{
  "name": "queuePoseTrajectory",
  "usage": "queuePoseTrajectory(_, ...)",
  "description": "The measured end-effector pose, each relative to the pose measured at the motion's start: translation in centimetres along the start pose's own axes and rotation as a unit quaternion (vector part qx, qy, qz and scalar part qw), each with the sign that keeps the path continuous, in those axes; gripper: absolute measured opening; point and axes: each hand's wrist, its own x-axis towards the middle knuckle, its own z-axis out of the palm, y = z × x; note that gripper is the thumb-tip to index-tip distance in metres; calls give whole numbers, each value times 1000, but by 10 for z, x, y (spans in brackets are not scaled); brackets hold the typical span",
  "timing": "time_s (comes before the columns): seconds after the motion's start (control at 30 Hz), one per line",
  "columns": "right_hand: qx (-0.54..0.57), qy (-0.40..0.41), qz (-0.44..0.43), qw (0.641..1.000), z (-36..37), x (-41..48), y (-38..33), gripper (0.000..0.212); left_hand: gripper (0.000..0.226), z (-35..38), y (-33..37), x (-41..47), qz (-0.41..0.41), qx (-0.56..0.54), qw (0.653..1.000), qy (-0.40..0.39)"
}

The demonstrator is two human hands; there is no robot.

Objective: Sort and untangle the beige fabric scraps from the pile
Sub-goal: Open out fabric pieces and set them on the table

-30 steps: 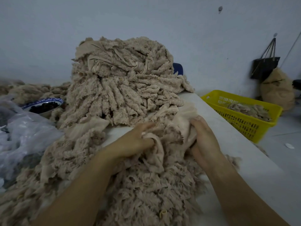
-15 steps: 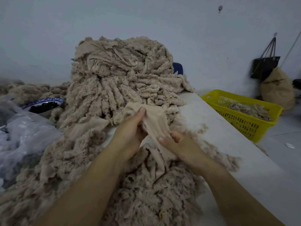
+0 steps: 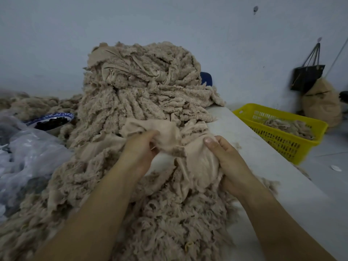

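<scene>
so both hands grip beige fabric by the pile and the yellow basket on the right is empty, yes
Not empty: the head view shows the yellow basket holding loose scraps. The left hand and right hand do grip beige fabric by the pile.

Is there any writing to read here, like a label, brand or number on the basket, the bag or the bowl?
No text can be read anywhere.
The yellow basket shows no label.
The black bag on the wall shows no print.
The bowl has only a blue pattern on its rim, no letters.
The beige fabric scraps show no tags.
</scene>
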Motion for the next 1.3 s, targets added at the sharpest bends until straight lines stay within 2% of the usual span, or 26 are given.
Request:
queuePoseTrajectory(0.03,12,2,3,1000,1,0,0,16,27,4,-3,-2,5,30,999,-33)
queuePoseTrajectory(0.1,20,11,1,1000,4,1,2,11,39,12,-8,-11,19,100,984,-148)
queuePoseTrajectory(0.17,4,16,-2,1000,7,1,4,8,56,17,-19,-21,32,216,942,-254)
queuePoseTrajectory(0.2,-5,20,-3,1000,9,1,4,9,60,20,-23,-23,38,275,926,-256)
queuePoseTrajectory(0.27,3,28,-8,1000,10,1,4,14,48,20,-30,-21,59,320,925,-198)
queuePoseTrajectory(0.33,28,44,-11,999,10,1,2,27,33,17,-32,-19,60,258,948,-179)
queuePoseTrajectory(0.4,30,67,-9,997,11,2,-1,37,30,17,-32,-18,50,202,963,-173)
queuePoseTrajectory(0.47,26,86,-8,996,12,3,-4,34,25,16,-28,-16,35,146,978,-145)
queuePoseTrajectory(0.57,55,125,-19,990,-3,4,-10,55,26,-5,-9,-3,10,-8,999,-49)
queuePoseTrajectory(0.63,68,147,-12,987,-18,6,-10,57,31,-23,3,5,-4,-66,998,14)
queuePoseTrajectory(0.73,1,122,19,992,-17,8,4,57,27,-17,1,0,-12,-74,997,-32)
queuePoseTrajectory(0.83,-135,106,8,985,-4,9,16,57,32,-5,-8,-1,24,10,998,-48)
queuePoseTrajectory(0.87,-151,90,-3,985,-2,8,19,61,35,-3,-10,-2,38,43,997,-53)
queuePoseTrajectory(0.97,-111,22,1,994,0,7,20,77,57,1,-17,-7,67,153,982,-91)
queuePoseTrajectory(1.03,-93,-13,-3,996,3,6,21,66,71,7,-26,-13,62,208,969,-119)
queuePoseTrajectory(1.17,-61,-48,-9,997,7,5,22,44,56,15,-39,-17,66,197,957,-203)
queuePoseTrajectory(1.27,-41,-35,9,998,4,6,20,32,60,13,-34,-12,56,104,982,-149)
queuePoseTrajectory(1.3,-34,-31,18,999,2,5,19,26,51,12,-32,-10,58,83,985,-139)
